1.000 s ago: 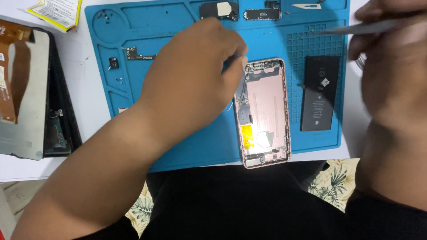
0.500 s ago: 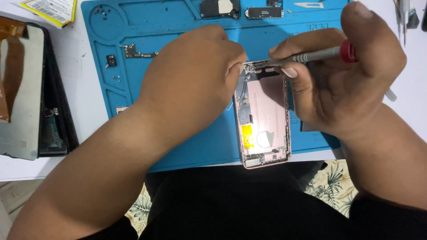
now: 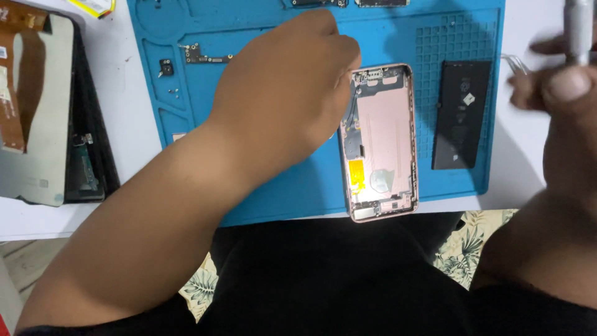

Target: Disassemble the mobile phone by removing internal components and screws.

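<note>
The phone housing (image 3: 379, 142) lay face-open on the blue repair mat (image 3: 261, 25), near the mat's front edge and just right of its middle, its bottom end slightly overhanging that edge toward the person. Its long axis ran away from the person, top end far, bottom end near. The left hand (image 3: 283, 93) was the nearer of the two: it was curled, knuckles up, just beside the housing's upper left corner, its fingertips at or on that edge; the palm side was hidden, so I could not tell whether it pinched anything small. The housing therefore lay immediately to the right of the left hand. The right hand (image 3: 559, 84) was well apart, out past the mat's right edge over the white desk (image 3: 528, 37), blurred, closed around the grey metal shaft of a screwdriver (image 3: 578, 31) held roughly upright. From it the housing lay to the left, with the black battery (image 3: 460, 115) lying on the mat between them, parallel to the housing.

The housing looked like a pink-gold metal shell with rounded corners, emptied of screen and battery. A broad bare pink plate filled its middle; a thin dark cable ran down the left inner side, a yellow sticker sat low on the left, and small parts crowded the top and bottom ends. A separated display assembly (image 3: 37, 112) lay on the desk far to the left.
</note>
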